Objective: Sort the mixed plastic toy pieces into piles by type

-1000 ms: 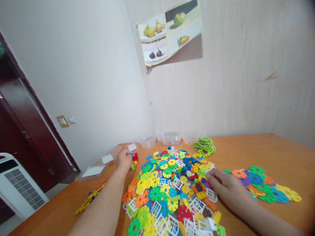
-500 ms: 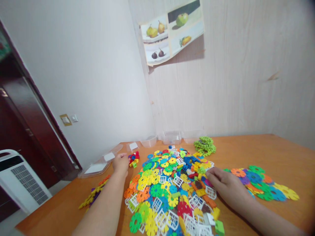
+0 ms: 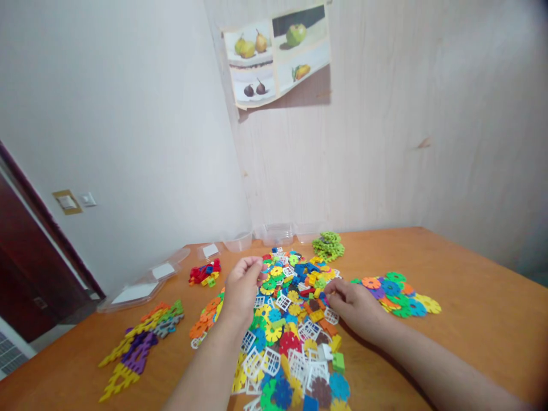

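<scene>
A big mixed pile of plastic snowflake discs, white window-frame pieces and building blocks [image 3: 290, 342] covers the middle of the table. My left hand [image 3: 243, 294] hovers above the pile's left side, thumb and fingers drawn together; anything between them is hidden. At the pile's right edge, beside a white window piece [image 3: 331, 315], is my right hand [image 3: 357, 302]. Its fingers are curled in and pressed together among the pieces, and I cannot make out what they grip. A small group of red, blue and yellow blocks [image 3: 205, 273] lies left of my left hand.
Snowflake discs [image 3: 400, 298] lie in a group on the right. Green pieces [image 3: 329, 246] are heaped at the back. Interlocking pieces [image 3: 139, 345] in yellow, purple and grey lie at left. Clear plastic tubs [image 3: 276, 234] and lids [image 3: 137, 292] line the wall side.
My left hand has moved right, from beside the small red block group to over the big pile. My right hand stays at the pile's right edge. The view has shifted to the right.
</scene>
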The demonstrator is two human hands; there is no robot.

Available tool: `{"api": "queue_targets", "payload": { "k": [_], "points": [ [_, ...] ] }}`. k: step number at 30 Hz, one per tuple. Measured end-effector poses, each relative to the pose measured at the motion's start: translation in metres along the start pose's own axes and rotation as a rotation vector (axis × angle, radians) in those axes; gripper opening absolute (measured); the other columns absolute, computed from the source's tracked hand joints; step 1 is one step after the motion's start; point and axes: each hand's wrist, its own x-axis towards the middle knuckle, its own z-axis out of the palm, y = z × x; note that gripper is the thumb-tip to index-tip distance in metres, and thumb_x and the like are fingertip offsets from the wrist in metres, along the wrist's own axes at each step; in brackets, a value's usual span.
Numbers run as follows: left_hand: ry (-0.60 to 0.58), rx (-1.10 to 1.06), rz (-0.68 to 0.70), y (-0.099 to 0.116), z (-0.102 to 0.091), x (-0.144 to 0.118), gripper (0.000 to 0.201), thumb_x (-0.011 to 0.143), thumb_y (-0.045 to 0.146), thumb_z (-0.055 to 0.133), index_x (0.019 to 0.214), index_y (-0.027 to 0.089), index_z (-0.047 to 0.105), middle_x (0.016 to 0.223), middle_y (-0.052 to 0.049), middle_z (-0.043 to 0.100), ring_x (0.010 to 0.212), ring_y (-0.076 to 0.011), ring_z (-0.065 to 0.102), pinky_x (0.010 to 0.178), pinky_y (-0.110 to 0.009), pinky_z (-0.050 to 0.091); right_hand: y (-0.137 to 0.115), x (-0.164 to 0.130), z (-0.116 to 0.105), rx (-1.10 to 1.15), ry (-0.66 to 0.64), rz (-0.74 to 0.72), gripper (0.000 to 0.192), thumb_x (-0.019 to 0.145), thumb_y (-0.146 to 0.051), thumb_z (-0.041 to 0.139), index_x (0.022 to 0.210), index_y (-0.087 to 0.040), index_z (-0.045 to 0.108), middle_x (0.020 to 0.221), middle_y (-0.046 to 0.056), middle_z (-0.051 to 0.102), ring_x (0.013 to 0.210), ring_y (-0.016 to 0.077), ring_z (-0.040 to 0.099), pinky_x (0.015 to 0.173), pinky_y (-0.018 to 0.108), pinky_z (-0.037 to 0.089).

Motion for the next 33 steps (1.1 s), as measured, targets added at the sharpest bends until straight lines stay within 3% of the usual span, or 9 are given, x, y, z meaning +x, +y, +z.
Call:
{"api": "queue_targets", "payload": {
  "k": [6, 10, 14, 18, 25, 29, 33],
  "points": [
    [-0.350, 0.302, 0.099, -0.012, 0.010, -0.025, 0.019, 0.081, 0.036, 0.062, 0.086, 0.018, 0.065, 0.076, 0.000, 0.064, 0.069, -0.0137, 0.056, 0.065, -0.024, 0.043, -0.019, -0.011, -0.008, -0.127, -0.151, 0.000, 0.022, 0.080, -0.024, 0.051, 0.092, -0.025, 0.070, 0.076, 0.001, 0.069, 0.067, 0.0151, 0.058, 0.056, 0.024, 0.029],
    [-0.597, 0.519, 0.214, -0.012, 0.014, -0.039, 0.016, 0.086, 0.028, 0.055, 0.093, 0.020, 0.067, 0.088, -0.001, 0.067, 0.080, -0.0156, 0.059, 0.073, -0.026, 0.044, -0.025, -0.017, -0.008, -0.180, -0.166, -0.030, 0.027, 0.076, -0.024, 0.057, 0.098, -0.028, 0.071, 0.079, 0.001, 0.070, 0.070, 0.0153, 0.060, 0.058, 0.023, 0.028],
    [-0.718, 0.750, 0.379, -0.012, 0.019, -0.048, 0.017, 0.081, 0.019, 0.057, 0.092, 0.024, 0.068, 0.096, -0.002, 0.067, 0.093, -0.0188, 0.058, 0.082, -0.029, 0.041, -0.026, -0.017, -0.004, -0.181, -0.154, -0.021, 0.022, 0.075, -0.025, 0.057, 0.092, -0.026, 0.070, 0.076, 0.000, 0.068, 0.068, 0.0148, 0.058, 0.056, 0.023, 0.025],
    [-0.734, 0.870, 0.464, -0.014, 0.023, -0.051, 0.020, 0.074, 0.013, 0.057, 0.087, 0.024, 0.067, 0.089, -0.001, 0.067, 0.089, -0.0186, 0.056, 0.078, -0.029, 0.038, -0.025, -0.015, 0.000, -0.129, -0.138, -0.026, 0.020, 0.072, -0.019, 0.056, 0.087, -0.024, 0.068, 0.073, -0.001, 0.065, 0.066, 0.0132, 0.056, 0.054, 0.022, 0.025],
    [-0.711, 0.898, 0.461, -0.014, 0.025, -0.054, 0.019, 0.072, 0.012, 0.057, 0.084, 0.023, 0.065, 0.085, 0.000, 0.066, 0.086, -0.0183, 0.055, 0.080, -0.030, 0.036, -0.023, -0.016, 0.009, -0.100, -0.086, -0.058, 0.017, 0.071, -0.012, 0.053, 0.080, -0.022, 0.063, 0.064, -0.005, 0.060, 0.059, 0.0105, 0.051, 0.051, 0.021, 0.025],
    [-0.675, 0.845, 0.448, -0.012, 0.025, -0.053, 0.015, 0.073, 0.012, 0.057, 0.081, 0.022, 0.064, 0.087, 0.000, 0.066, 0.089, -0.0185, 0.055, 0.080, -0.030, 0.038, -0.022, -0.016, 0.015, -0.024, -0.079, -0.074, 0.015, 0.072, -0.012, 0.054, 0.082, -0.022, 0.060, 0.062, -0.006, 0.059, 0.056, 0.0098, 0.050, 0.049, 0.021, 0.024],
    [-0.599, 0.763, 0.406, -0.009, 0.019, -0.046, 0.009, 0.077, 0.018, 0.058, 0.081, 0.022, 0.065, 0.087, -0.001, 0.067, 0.089, -0.0183, 0.058, 0.078, -0.029, 0.041, -0.022, -0.016, 0.015, 0.073, -0.084, -0.092, 0.014, 0.082, -0.024, 0.056, 0.095, -0.023, 0.061, 0.064, -0.005, 0.058, 0.057, 0.0112, 0.052, 0.050, 0.021, 0.027]
  ]
}}
